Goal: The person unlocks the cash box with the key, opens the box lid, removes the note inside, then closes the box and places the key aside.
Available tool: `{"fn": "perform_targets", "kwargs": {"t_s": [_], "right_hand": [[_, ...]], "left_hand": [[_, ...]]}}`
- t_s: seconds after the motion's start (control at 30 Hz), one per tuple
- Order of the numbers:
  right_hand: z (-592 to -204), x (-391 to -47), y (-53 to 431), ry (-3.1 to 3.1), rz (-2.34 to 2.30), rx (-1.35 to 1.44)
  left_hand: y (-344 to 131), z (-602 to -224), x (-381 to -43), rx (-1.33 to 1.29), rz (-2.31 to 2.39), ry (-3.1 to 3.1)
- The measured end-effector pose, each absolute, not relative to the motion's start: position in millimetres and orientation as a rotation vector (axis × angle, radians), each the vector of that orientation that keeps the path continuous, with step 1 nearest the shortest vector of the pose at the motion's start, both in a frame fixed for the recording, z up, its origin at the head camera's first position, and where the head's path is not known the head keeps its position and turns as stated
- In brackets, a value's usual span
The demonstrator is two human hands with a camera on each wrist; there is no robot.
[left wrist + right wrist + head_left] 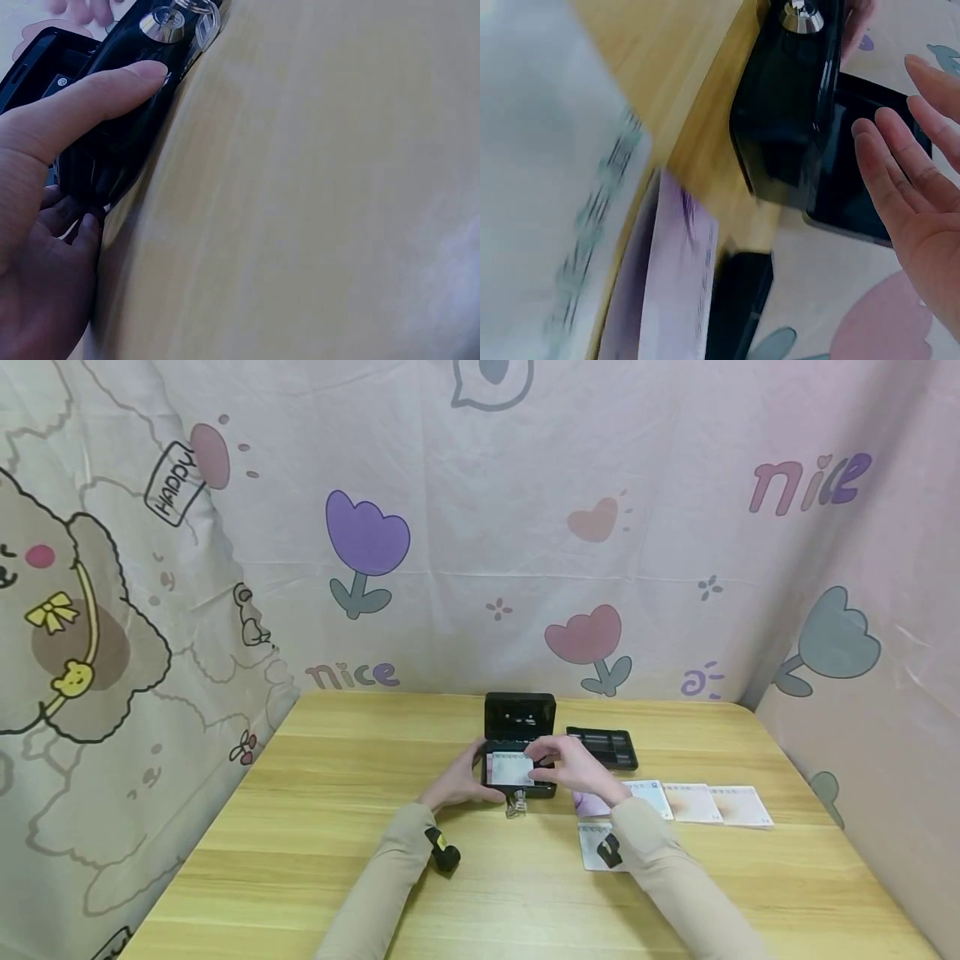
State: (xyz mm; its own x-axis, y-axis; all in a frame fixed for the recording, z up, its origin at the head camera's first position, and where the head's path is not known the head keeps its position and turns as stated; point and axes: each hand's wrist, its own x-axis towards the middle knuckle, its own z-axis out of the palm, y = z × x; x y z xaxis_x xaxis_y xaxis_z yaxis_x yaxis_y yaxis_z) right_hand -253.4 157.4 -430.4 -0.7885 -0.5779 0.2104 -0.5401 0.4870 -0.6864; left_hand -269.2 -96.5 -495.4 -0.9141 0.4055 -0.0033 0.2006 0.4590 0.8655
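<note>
A black cash box (540, 792) stands on the table with its lid raised and pale banknotes (512, 768) lying inside. My left hand (459, 781) grips the box's left end, thumb along the front wall and fingers around the side, as the left wrist view shows. Keys on a ring (208, 26) hang from the round metal lock (162, 25). Over the right part of the box hovers my right hand (573, 767); in the right wrist view its fingers (907, 169) are loosely extended and hold nothing.
A black compartment tray (611, 748) lies right of the box. In front of it a row of banknotes (693, 802) reaches to the right, and another pale note (592, 847) lies nearer, partly under the right forearm. A printed curtain (450, 635) hangs behind the table.
</note>
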Motion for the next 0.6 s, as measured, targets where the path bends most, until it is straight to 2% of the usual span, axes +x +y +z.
{"fn": "perform_targets", "kwargs": {"t_s": [0.6], "right_hand": [[-458.8, -286.8, 122.5, 2.608, -1.191, -0.866]], "left_hand": [[-97.2, -494.9, -268.8, 0.556, 1.449, 2.484]]}}
